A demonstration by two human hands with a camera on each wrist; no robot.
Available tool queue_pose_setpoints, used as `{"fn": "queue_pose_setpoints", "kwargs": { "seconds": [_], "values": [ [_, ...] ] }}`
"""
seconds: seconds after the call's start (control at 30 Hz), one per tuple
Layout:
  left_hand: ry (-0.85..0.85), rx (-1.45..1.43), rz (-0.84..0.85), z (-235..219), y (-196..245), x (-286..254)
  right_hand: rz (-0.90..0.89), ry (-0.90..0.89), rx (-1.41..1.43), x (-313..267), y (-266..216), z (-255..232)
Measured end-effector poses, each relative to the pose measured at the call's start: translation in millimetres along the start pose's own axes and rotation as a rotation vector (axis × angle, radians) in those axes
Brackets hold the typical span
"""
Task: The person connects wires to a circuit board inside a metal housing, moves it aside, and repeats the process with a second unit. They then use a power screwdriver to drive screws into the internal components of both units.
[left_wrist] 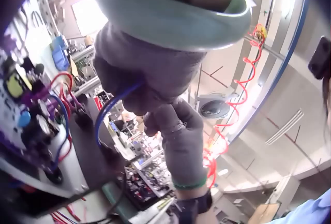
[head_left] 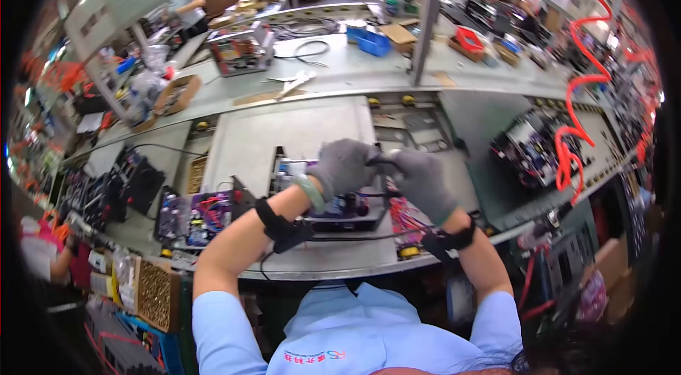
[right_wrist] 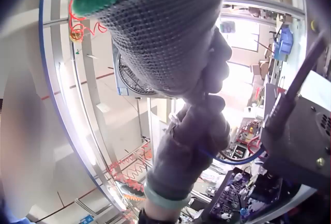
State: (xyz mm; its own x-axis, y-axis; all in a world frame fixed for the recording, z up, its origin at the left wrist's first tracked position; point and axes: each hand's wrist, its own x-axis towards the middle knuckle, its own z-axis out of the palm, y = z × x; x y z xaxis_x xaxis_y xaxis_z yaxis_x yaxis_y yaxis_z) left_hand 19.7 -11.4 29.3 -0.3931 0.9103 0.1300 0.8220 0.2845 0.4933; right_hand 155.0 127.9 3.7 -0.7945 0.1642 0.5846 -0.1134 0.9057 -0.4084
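Observation:
In the head view my gloved left hand (head_left: 345, 166) and gloved right hand (head_left: 423, 180) meet fingertip to fingertip over an open black metal chassis (head_left: 347, 224). A blue wire (left_wrist: 106, 111) loops from the chassis side up into the curled fingers of my left hand. The same blue wire (right_wrist: 247, 160) shows below the left hand in the right wrist view. My right thumb and fingers pinch at the wire's end, which the gloves hide. A thick black cord (right_wrist: 306, 71) enters the chassis wall through a strain relief.
Left of the chassis lies another unit with purple boards and red wires (head_left: 211, 215). Another black unit (head_left: 535, 148) sits on the right, beside a hanging red coiled air hose (head_left: 569, 113). Blue bins (head_left: 372, 42) stand on the far bench, and a box of brass-coloured small parts (head_left: 156, 295) at lower left.

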Motion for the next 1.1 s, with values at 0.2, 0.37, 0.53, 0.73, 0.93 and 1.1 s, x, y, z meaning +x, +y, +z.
{"fn": "queue_pose_setpoints", "kwargs": {
  "seconds": [0.2,0.37,0.53,0.73,0.93,1.1],
  "values": [
    [-0.232,0.555,-0.047,22,2,9,0.646,-0.19,0.427,-20,13,41],
    [-0.202,0.499,-0.179,16,2,-2,0.537,-0.255,0.249,-18,16,42],
    [-0.08,0.421,-0.138,28,-12,-7,0.46,-0.194,0.14,-23,26,55],
    [-0.004,0.35,-0.104,27,-15,-11,0.401,-0.166,0.108,-23,19,48],
    [0.021,0.379,0.015,35,-20,-1,0.401,-0.149,0.093,-20,9,48],
    [0.014,0.447,0.125,32,-20,2,0.388,-0.132,0.13,-19,7,44]
  ]
}}
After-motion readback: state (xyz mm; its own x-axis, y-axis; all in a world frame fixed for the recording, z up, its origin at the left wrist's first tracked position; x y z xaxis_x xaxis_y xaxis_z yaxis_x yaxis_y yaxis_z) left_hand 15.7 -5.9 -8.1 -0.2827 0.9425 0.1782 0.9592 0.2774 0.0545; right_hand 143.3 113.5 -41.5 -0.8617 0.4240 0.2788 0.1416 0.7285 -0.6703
